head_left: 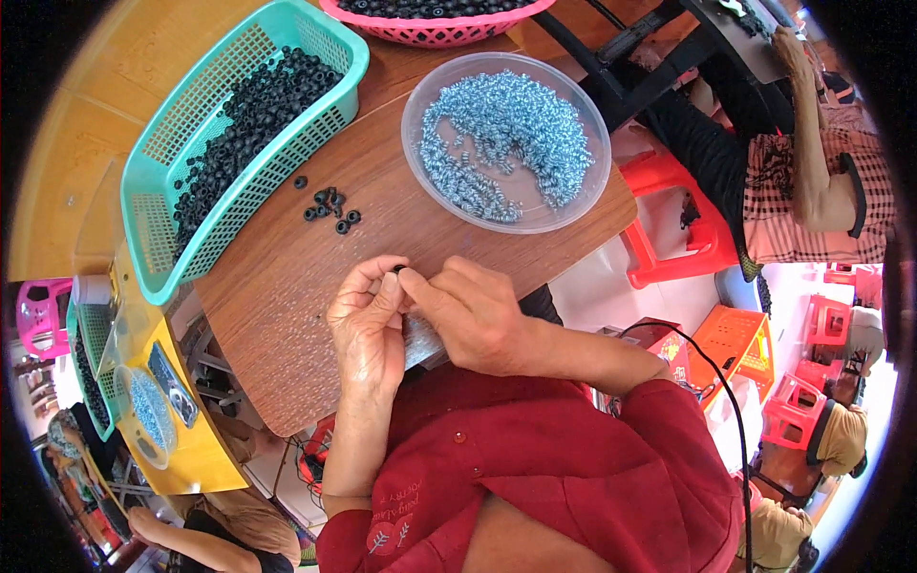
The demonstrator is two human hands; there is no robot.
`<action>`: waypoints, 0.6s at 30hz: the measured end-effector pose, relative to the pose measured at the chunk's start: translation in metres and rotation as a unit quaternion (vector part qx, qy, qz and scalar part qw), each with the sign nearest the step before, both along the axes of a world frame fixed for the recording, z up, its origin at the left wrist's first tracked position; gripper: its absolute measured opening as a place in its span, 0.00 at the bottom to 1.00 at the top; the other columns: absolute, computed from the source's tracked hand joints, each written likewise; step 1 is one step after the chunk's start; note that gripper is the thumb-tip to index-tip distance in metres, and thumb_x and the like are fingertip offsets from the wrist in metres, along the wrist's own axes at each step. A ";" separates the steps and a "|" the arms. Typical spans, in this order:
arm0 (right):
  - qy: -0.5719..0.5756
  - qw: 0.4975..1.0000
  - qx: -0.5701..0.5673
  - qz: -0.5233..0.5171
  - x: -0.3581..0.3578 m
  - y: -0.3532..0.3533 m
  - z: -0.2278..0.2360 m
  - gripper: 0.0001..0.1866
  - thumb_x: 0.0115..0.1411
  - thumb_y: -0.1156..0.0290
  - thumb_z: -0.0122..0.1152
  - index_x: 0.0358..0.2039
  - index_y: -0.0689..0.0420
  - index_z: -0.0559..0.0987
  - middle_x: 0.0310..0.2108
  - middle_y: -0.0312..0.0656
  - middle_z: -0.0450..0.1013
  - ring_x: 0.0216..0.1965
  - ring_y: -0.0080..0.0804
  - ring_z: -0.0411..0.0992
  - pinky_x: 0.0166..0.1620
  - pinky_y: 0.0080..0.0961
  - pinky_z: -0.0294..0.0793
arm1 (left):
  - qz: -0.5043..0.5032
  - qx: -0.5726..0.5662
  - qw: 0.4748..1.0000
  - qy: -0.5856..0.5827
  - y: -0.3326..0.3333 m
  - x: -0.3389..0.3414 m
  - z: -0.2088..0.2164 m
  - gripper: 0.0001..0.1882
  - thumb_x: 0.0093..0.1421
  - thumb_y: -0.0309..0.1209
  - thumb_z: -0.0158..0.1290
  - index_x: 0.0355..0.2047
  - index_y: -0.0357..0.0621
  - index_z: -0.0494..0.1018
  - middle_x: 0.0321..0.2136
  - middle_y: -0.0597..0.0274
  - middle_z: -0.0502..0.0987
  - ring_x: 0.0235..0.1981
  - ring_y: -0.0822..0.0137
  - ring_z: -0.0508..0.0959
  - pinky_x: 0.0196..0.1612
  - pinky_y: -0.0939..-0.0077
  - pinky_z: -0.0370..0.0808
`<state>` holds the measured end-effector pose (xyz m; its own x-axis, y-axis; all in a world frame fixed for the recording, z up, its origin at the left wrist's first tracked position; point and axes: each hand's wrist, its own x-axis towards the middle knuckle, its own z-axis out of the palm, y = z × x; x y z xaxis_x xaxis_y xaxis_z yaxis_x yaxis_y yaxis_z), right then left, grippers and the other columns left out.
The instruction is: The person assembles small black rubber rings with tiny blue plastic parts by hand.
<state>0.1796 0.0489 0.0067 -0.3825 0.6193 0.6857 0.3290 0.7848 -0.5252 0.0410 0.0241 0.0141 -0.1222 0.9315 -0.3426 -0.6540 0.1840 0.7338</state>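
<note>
My left hand (368, 320) and my right hand (475, 317) meet over the table's near edge, fingertips pinched together around a small black round piece (397, 269). Most of that piece is covered by my fingers. Just beyond my hands, several loose black ring-shaped pieces (325, 202) lie on the brown wooden table (287, 286). Many more black pieces (258, 119) fill part of a teal plastic basket (351, 81) at the far left. A round clear tub (413, 158) at the far right holds a heap of small shiny light-blue metallic pieces (516, 119).
A pink basket (449, 29) of black pieces stands at the far edge. Right of the table are a red stool (678, 229), an orange crate (731, 349) and a hanging black cable (731, 411). Other people sit nearby; a yellow table (205, 439) is at left.
</note>
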 end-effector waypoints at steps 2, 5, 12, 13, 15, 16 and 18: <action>-0.023 1.000 0.019 -0.008 0.014 0.014 0.006 0.19 0.41 0.82 0.60 0.39 0.68 0.75 0.22 0.43 0.69 0.22 0.36 0.67 0.23 0.30 0.66 | -0.022 0.020 1.000 -0.002 -0.001 -0.004 -0.006 0.10 0.59 0.25 0.54 0.41 0.33 0.71 0.27 0.60 0.76 0.24 0.72 0.74 0.29 0.81 0.72; -0.078 0.994 0.039 -0.065 0.044 0.048 0.018 0.13 0.44 0.83 0.59 0.34 0.64 0.78 0.22 0.44 0.70 0.23 0.39 0.67 0.25 0.31 0.67 | -0.023 0.026 0.999 -0.002 -0.003 -0.009 -0.013 0.10 0.59 0.25 0.54 0.40 0.33 0.72 0.26 0.57 0.77 0.22 0.70 0.74 0.27 0.80 0.72; -0.139 0.984 0.001 -0.114 0.060 0.112 0.013 0.08 0.48 0.79 0.58 0.30 0.58 0.79 0.21 0.45 0.69 0.26 0.43 0.70 0.29 0.37 0.68 | -0.033 0.000 0.998 0.045 -0.002 -0.010 -0.020 0.09 0.59 0.24 0.52 0.39 0.31 0.71 0.26 0.54 0.76 0.22 0.69 0.73 0.26 0.77 0.71; -0.173 0.979 -0.009 -0.111 0.055 0.121 0.013 0.07 0.49 0.78 0.58 0.31 0.58 0.80 0.21 0.46 0.70 0.27 0.43 0.70 0.30 0.37 0.68 | -0.036 0.000 0.998 0.043 -0.001 -0.011 -0.021 0.09 0.59 0.24 0.53 0.39 0.31 0.71 0.26 0.54 0.76 0.22 0.69 0.73 0.26 0.77 0.71; -0.204 0.973 0.009 -0.107 0.044 0.144 0.005 0.08 0.48 0.78 0.58 0.30 0.57 0.80 0.21 0.46 0.70 0.27 0.44 0.71 0.30 0.39 0.68 | -0.037 0.001 0.998 0.043 -0.001 -0.013 -0.023 0.09 0.59 0.23 0.53 0.39 0.31 0.71 0.25 0.53 0.76 0.22 0.69 0.73 0.26 0.77 0.71; -0.236 0.966 0.027 -0.105 0.040 0.153 0.002 0.08 0.47 0.78 0.57 0.30 0.56 0.80 0.22 0.47 0.70 0.28 0.45 0.71 0.31 0.41 0.68 | -0.035 0.004 0.998 0.049 -0.002 -0.012 -0.024 0.09 0.59 0.23 0.53 0.39 0.31 0.72 0.26 0.54 0.77 0.22 0.70 0.74 0.25 0.78 0.71; -0.267 0.957 0.039 -0.110 0.034 0.167 -0.001 0.09 0.45 0.78 0.57 0.29 0.56 0.80 0.21 0.47 0.70 0.28 0.46 0.71 0.30 0.42 0.68 | -0.033 0.008 0.998 0.054 -0.001 -0.011 -0.026 0.09 0.59 0.23 0.53 0.39 0.31 0.72 0.26 0.54 0.77 0.21 0.70 0.74 0.24 0.80 0.71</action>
<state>0.2134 0.2162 0.0057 -0.5576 0.6800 0.4760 0.6952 0.6960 -0.1799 0.0300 0.0226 -0.0115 -0.0964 0.9442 -0.3148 -0.5578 0.2107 0.8028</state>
